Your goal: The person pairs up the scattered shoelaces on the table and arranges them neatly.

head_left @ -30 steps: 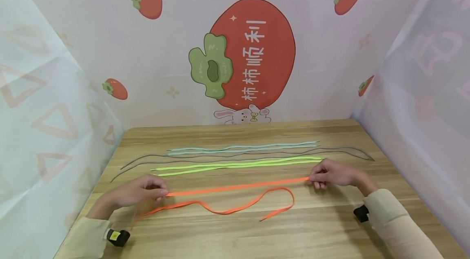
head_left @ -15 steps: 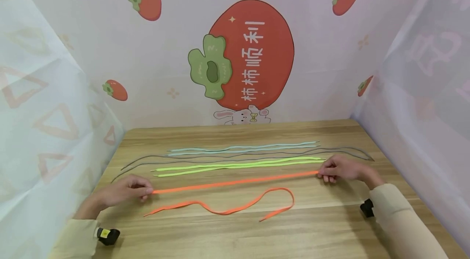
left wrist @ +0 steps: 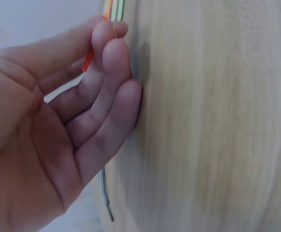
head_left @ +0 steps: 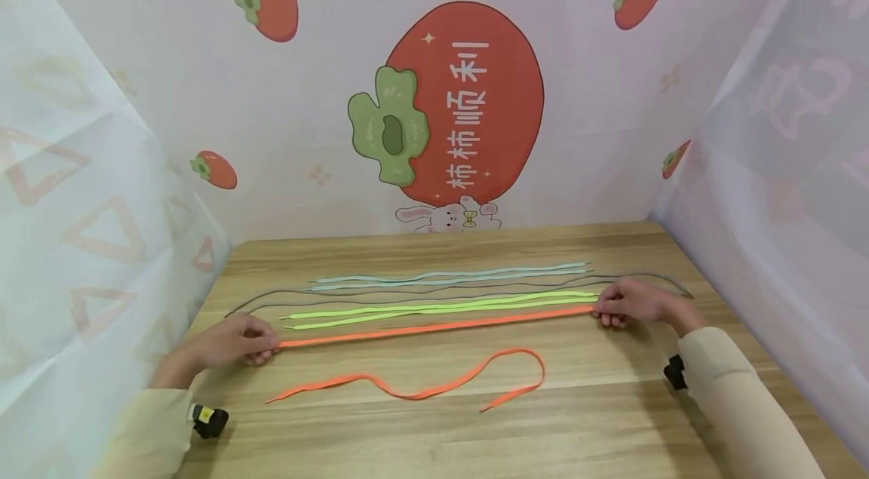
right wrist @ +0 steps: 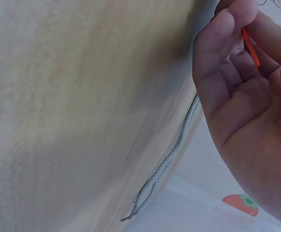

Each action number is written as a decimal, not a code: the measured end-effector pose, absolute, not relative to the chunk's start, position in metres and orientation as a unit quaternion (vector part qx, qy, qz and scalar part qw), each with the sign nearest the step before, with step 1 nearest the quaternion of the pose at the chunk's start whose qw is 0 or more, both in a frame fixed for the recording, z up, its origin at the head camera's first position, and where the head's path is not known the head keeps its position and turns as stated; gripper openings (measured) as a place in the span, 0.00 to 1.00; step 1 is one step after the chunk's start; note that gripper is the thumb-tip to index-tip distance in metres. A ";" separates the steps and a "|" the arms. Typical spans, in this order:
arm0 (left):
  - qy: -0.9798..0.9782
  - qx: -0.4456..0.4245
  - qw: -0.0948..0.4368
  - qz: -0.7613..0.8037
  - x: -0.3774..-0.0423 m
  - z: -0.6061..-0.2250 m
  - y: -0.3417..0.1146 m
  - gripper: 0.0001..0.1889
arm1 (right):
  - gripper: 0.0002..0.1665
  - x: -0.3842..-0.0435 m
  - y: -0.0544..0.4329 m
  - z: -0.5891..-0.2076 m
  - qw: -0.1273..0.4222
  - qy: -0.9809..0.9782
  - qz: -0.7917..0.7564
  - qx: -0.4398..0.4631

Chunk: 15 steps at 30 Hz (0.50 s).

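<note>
An orange shoelace (head_left: 434,327) is stretched straight between my hands, just in front of the yellow-green laces. Its left end is pinched between thumb and fingers of my left hand (head_left: 234,341); in the left wrist view a bit of orange lace (left wrist: 88,61) sticks out behind the fingertips. My right hand (head_left: 638,302) pinches the other end, close to the tips of the yellow-green shoelaces (head_left: 441,307). Inside the right palm a short orange tail (right wrist: 251,47) shows. A second orange shoelace (head_left: 414,395) lies in a wavy curve nearer to me, with its right end hooked back.
Behind the yellow-green pair, grey shoelaces (head_left: 271,291) run nearly the table's width, and a pale blue pair (head_left: 448,273) lies behind them. The wooden table (head_left: 380,441) meets a printed back wall (head_left: 591,162) and white side sheets (head_left: 102,185).
Both hands first spread apart and pulled the orange lace longer, its loose tail leaving the table at left. Then they moved it away from me, toward the yellow-green pair. The wavy lace stayed put.
</note>
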<state>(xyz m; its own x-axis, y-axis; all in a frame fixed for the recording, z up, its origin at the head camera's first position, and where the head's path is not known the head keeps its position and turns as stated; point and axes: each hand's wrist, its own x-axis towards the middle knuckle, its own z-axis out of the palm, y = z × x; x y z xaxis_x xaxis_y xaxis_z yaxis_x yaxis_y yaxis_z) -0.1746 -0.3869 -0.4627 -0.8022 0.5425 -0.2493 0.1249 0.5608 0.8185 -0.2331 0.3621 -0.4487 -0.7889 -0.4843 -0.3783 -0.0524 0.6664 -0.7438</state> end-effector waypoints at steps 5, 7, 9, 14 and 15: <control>0.865 0.142 0.245 0.415 -0.181 -0.467 -0.377 0.15 | 0.15 -0.237 0.363 -0.448 0.278 0.877 -0.365 -0.142; 0.868 0.124 0.241 0.416 -0.182 -0.467 -0.374 0.16 | 0.16 -0.239 0.364 -0.447 0.275 0.881 -0.357 -0.144; 0.867 0.112 0.240 0.421 -0.182 -0.467 -0.371 0.16 | 0.16 -0.239 0.365 -0.446 0.274 0.883 -0.353 -0.143; 0.873 0.088 0.238 0.416 -0.182 -0.464 -0.365 0.15 | 0.17 -0.239 0.368 -0.442 0.275 0.891 -0.337 -0.129; 0.877 0.085 0.237 0.410 -0.182 -0.464 -0.364 0.15 | 0.18 -0.239 0.368 -0.442 0.274 0.893 -0.334 -0.124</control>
<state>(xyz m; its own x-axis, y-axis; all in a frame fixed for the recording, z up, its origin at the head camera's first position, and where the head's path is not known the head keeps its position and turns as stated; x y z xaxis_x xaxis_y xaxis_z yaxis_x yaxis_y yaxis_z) -0.1821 -0.3637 -0.4639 -0.8731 0.3431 -0.3464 -0.0459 0.6496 0.7589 -0.2386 0.3682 -0.4416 -0.8185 -0.4051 -0.4073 -0.0390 0.7465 -0.6642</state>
